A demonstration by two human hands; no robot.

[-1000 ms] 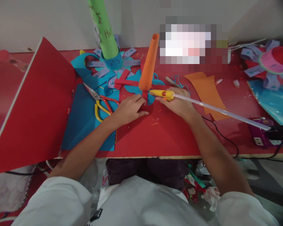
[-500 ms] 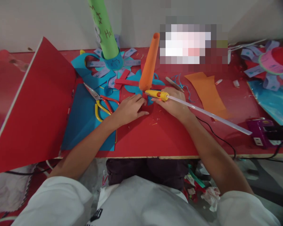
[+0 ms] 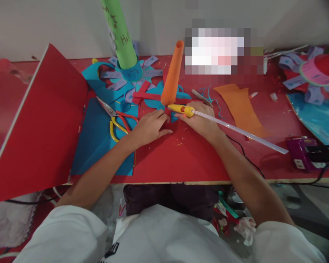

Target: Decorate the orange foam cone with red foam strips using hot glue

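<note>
My right hand (image 3: 201, 118) is closed round a yellow glue gun (image 3: 181, 109) with a long clear glue stick (image 3: 241, 131) trailing to the right. Its nozzle points left at the foot of an upright orange paper tube (image 3: 172, 75). My left hand (image 3: 149, 126) lies on the red table, fingers pressing a red paper strip (image 3: 167, 110) just below the tube's base. The tube stands on blue paper petals (image 3: 156, 98) crossed by red strips.
Scissors (image 3: 116, 118) with red and yellow handles lie left of my left hand on blue paper (image 3: 95, 138). A big red sheet (image 3: 41, 124) tilts up at the left. A green tube (image 3: 120, 33) stands behind. Orange paper (image 3: 239, 106) and a purple power strip (image 3: 301, 153) lie to the right.
My right hand has slid the glue gun a little to the left, closer to the base of the orange tube. The left hand has stayed put.
</note>
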